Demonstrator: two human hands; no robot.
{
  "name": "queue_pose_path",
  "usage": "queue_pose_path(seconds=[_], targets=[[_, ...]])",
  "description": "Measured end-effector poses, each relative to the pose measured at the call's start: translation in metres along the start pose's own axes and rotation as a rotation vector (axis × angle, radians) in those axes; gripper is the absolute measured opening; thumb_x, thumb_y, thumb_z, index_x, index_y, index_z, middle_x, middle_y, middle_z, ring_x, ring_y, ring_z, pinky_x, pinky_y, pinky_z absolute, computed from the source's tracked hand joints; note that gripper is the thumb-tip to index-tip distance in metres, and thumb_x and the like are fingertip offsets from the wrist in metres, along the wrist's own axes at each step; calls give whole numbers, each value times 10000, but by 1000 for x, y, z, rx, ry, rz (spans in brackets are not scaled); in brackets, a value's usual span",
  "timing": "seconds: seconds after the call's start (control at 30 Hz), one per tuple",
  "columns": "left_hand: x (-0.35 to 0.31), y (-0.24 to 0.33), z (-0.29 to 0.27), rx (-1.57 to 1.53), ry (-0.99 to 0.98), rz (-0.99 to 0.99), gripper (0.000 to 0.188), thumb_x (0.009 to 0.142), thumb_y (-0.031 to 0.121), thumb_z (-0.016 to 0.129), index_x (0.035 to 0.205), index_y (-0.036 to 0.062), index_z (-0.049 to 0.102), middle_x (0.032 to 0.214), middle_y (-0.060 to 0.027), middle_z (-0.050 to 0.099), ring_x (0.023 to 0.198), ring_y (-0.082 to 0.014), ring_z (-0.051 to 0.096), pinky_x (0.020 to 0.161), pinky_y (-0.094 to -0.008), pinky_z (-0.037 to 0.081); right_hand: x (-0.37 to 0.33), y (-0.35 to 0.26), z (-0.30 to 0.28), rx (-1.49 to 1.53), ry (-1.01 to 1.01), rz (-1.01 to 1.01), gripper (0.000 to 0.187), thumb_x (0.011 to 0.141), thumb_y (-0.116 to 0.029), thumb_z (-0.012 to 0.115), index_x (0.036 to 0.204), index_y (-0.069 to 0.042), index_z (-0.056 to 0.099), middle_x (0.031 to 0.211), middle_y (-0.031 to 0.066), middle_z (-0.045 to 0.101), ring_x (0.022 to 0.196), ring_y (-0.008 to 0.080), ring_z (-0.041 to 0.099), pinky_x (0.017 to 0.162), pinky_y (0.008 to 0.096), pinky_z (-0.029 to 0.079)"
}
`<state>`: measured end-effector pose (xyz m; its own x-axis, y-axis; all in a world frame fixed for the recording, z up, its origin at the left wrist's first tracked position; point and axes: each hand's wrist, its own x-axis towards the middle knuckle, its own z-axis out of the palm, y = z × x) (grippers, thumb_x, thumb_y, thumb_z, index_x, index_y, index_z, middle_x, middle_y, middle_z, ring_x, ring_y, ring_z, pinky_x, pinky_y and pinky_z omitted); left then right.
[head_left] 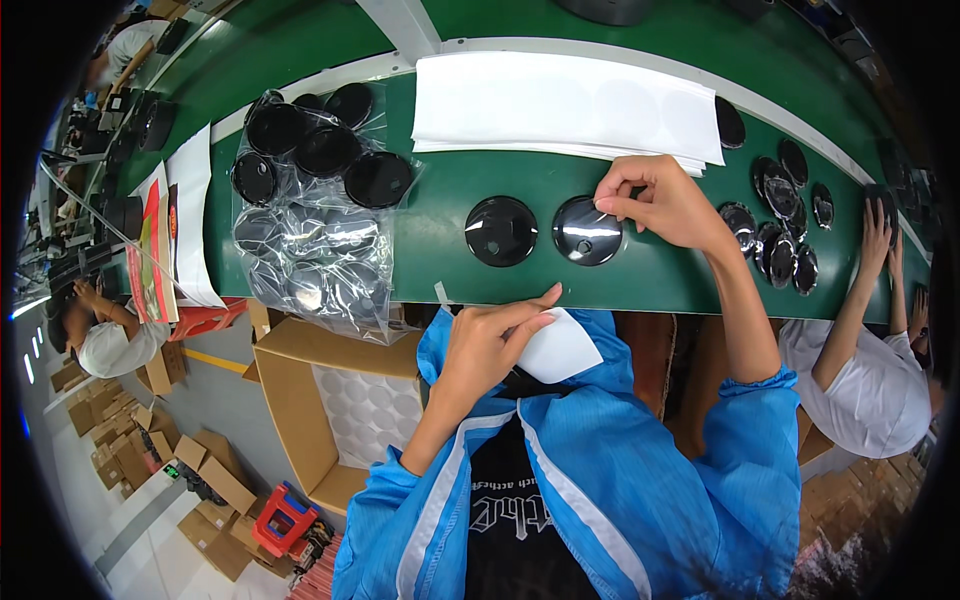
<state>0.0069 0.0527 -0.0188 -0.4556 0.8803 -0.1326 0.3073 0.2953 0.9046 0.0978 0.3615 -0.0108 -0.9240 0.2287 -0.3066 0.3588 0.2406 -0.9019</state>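
Two glossy black round discs lie side by side on the green table: the left disc (501, 231) and the right disc (587, 230). At the upper right rim of the right disc, my right hand (655, 200) has its thumb and forefinger pinched together. What is between those fingertips is too small to make out. My left hand (492, 345) is at the table's near edge, thumb and fingers closed on a small white sheet (560, 350) that hangs over my lap.
A stack of white sheets (565, 105) lies at the back. Left of the discs sits a clear plastic bag (315, 240) with several black discs on and in it. Several film-wrapped discs (780, 195) lie at the right. A cardboard box (290, 400) stands below; a co-worker's arm (855, 290) reaches in at the right.
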Motion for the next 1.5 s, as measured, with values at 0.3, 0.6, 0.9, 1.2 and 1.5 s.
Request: queue_pose_path(seconds=[0.3, 0.6, 0.9, 1.2, 1.5], targets=[[1, -3, 3, -10, 28, 47, 188, 1019, 115, 760, 1120, -27, 830, 1227, -100, 832, 938, -263, 830, 842, -333, 639, -17, -14, 10, -277, 83, -202, 130, 942, -32, 823, 1064, 4, 792, 980, 59, 752, 806, 126, 688, 604, 278, 535], [4, 13, -5, -313, 38, -208, 214, 1056, 156, 764, 1142, -34, 815, 922, -83, 814, 765, -108, 729, 669, -275, 552, -102, -52, 88, -89, 349, -142, 549, 893, -67, 870, 1423, -57, 725, 1142, 131, 761, 953, 240, 748, 769, 341, 609], [-8, 23, -28, -591, -48, -240, 206, 1044, 144, 787, 1139, -36, 814, 886, -48, 770, 763, -77, 664, 672, -261, 527, -106, -101, 87, -771, 532, -590, 485, 869, -76, 869, 1340, -41, 756, 1235, 158, 751, 1037, 290, 753, 911, 415, 613], [-25, 30, -51, -20, 216, 423, 138, 994, 68, 797, 1060, -50, 824, 971, -143, 813, 842, -223, 771, 775, -304, 600, -82, -73, 132, -360, 235, -635, 392, 800, -98, 824, 1185, -30, 797, 1053, 102, 760, 894, 260, 762, 771, 377, 628], [-35, 18, -43, -363, 201, -56, 141, 1039, 51, 746, 1069, -75, 802, 906, -107, 791, 792, -116, 704, 703, -255, 541, -71, -63, 141, -629, 478, -874, 368, 687, -101, 766, 1042, -20, 820, 981, 82, 748, 880, 250, 745, 696, 350, 624]])
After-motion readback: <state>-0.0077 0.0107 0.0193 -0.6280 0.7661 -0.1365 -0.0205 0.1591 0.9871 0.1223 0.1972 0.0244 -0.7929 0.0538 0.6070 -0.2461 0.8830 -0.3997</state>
